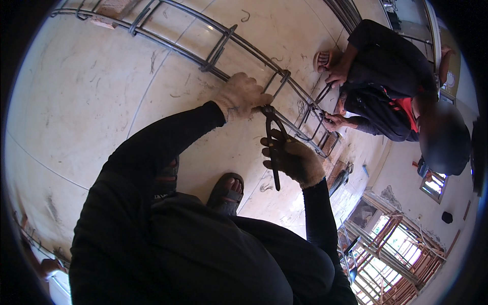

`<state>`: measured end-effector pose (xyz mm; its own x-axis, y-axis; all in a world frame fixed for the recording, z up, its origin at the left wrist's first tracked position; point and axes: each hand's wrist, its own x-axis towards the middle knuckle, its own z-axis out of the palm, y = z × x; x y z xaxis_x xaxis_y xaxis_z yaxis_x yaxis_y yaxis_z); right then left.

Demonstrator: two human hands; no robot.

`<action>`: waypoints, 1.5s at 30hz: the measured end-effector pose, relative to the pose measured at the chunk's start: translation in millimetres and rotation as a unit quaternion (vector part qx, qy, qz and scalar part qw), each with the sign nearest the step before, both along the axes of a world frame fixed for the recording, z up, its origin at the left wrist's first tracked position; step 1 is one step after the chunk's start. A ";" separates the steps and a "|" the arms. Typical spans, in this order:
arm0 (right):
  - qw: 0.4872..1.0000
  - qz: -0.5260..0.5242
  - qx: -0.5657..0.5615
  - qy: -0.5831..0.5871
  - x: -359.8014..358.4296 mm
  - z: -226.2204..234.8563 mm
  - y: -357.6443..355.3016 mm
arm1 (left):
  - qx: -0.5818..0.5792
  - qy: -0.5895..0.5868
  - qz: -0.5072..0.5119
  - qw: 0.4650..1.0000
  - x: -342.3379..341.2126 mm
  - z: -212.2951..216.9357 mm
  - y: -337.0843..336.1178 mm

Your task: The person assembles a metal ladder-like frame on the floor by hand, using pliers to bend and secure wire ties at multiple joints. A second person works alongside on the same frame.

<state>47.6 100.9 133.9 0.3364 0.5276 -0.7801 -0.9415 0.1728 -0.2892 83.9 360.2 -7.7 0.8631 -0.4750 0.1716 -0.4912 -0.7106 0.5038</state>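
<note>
A long steel rebar cage [213,51] with square stirrups lies across a pale concrete floor. My left hand [243,94], in a worn beige glove, grips a bar of the cage near a stirrup. My right hand [294,158], also gloved, holds dark pincers [273,145] by their handles. The pincer jaws sit right at the bar beside my left hand's fingers. Both my sleeves are black.
Another person in dark clothes [391,76] crouches at the far end of the cage with both hands [333,99] on its stirrups. My sandalled foot [227,192] rests on the floor [91,101] below the cage. Wooden window frames [401,254] stand at the lower right.
</note>
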 end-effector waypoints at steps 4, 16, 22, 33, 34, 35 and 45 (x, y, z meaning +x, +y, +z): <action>0.993 0.027 -0.099 -0.054 -9.3 10.2 11.6 | -0.014 -0.030 0.002 0.999 -1.4 -5.5 0.2; 0.918 0.139 -0.317 -0.192 -28.1 4.3 55.1 | -0.033 -0.050 0.008 0.998 -2.4 -10.8 -0.2; 0.965 0.032 -0.228 -0.121 -31.4 -1.1 49.8 | -0.017 -0.051 0.019 0.998 -4.4 -11.4 -2.0; 0.829 -0.344 0.412 0.158 -75.2 -69.5 61.2 | 0.013 0.000 0.014 1.000 -1.3 5.4 -1.8; 0.824 -0.343 0.425 0.150 -74.4 -73.0 64.4 | 0.002 0.008 0.019 1.000 -2.2 4.9 0.0; 0.823 -0.338 0.432 0.148 -73.5 -72.8 63.7 | -0.009 0.016 0.024 1.000 -3.4 4.5 2.0; 0.850 -0.342 0.373 0.147 -83.2 -73.8 49.5 | -0.639 0.593 0.148 0.467 -96.6 8.7 -43.5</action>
<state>-35.6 150.4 60.1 0.6111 0.6719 -0.4184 -0.5602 0.7406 0.3711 -12.7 316.7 1.0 0.7065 -0.4687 -0.5303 0.6964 0.5940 0.4028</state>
